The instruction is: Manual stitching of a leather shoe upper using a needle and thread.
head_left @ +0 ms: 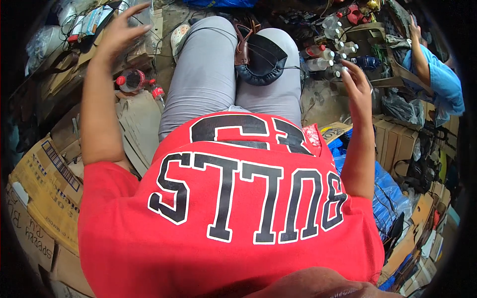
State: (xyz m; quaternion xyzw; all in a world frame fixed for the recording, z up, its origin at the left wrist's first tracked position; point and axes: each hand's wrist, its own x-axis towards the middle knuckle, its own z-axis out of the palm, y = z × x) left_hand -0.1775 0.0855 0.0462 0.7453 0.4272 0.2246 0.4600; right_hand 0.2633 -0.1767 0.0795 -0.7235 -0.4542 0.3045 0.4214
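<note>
Across my thighs lies a black leather piece [266, 57] with a gathered, rounded edge, perhaps a shoe upper, and a brown leather part [242, 52] against its left side. Thin dark thread [293, 67] leaves its right edge, and another strand crosses my left thigh. My left hand [124, 32] is raised out to the far left, blurred, thumb and forefinger spread apart. Out to the right, my right hand [357, 87] has curled fingers, with thumb and fingertips close together; whatever is between them is too small to make out. Neither hand touches the leather.
Soft-drink bottles [131, 80] stand by my left thigh, and several capped bottles [320, 63] lie beyond my right knee. Flattened cardboard [47, 184] lies at left. Blue plastic sheeting [380, 191] lies at right. Another person's blue-sleeved arm [437, 79] shows at far right.
</note>
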